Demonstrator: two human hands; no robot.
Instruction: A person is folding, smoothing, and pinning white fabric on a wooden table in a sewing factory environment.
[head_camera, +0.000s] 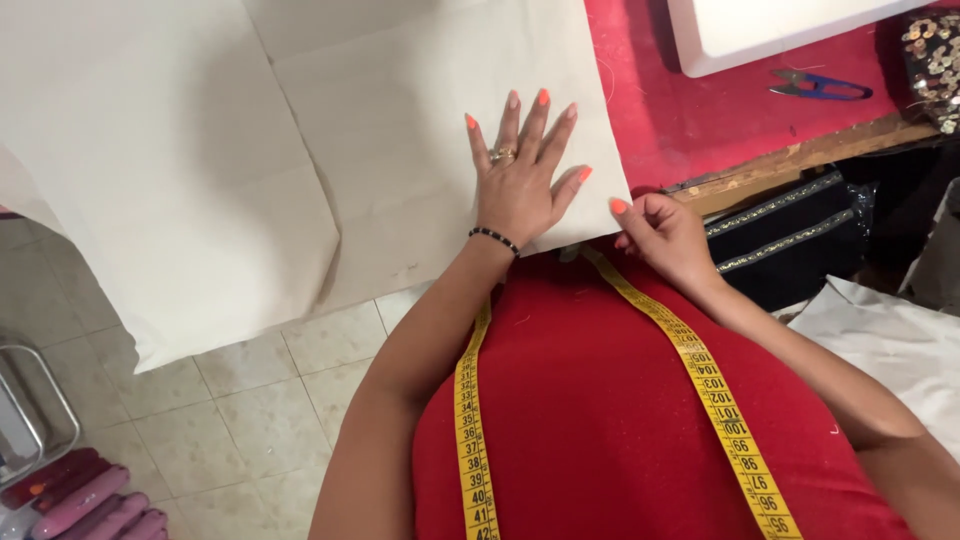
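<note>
Head view, looking down at one person's two hands over a bench (700, 120) covered in red cloth.

Left hand (520, 175): laid flat, palm down, fingers spread and straight, pointing away from the body; pressed on the cream fabric (380, 150) near its right edge. Nothing is gripped; the hand lies released on the cloth. One ring is worn on a finger and one dark beaded bracelet (495, 238) on the wrist.

Right hand (665, 235): curled, thumb and fingers pinched together at the near right corner of the cream fabric, just beside the left hand. Whether the corner itself is gripped cannot be told.

Cream fabric: one piece, several fold creases visible, spread over the bench and hanging off its left and near edges above the tiled floor (230, 400). Its long axis is seen running left to right; its right edge slants from the far side toward the right hand.

Tape measure (700, 360): one, yellow, draped round the neck, two ends hanging down the red garment (590, 400).

Thread snips (815, 85): one pair, blue-handled, lying on the red cloth well apart from the hands, blades pointing left.

White object (760, 30): one, at the far edge, partly cut off.

Dark trim with gold edging (790, 230): seen below the bench edge, to the right.
</note>
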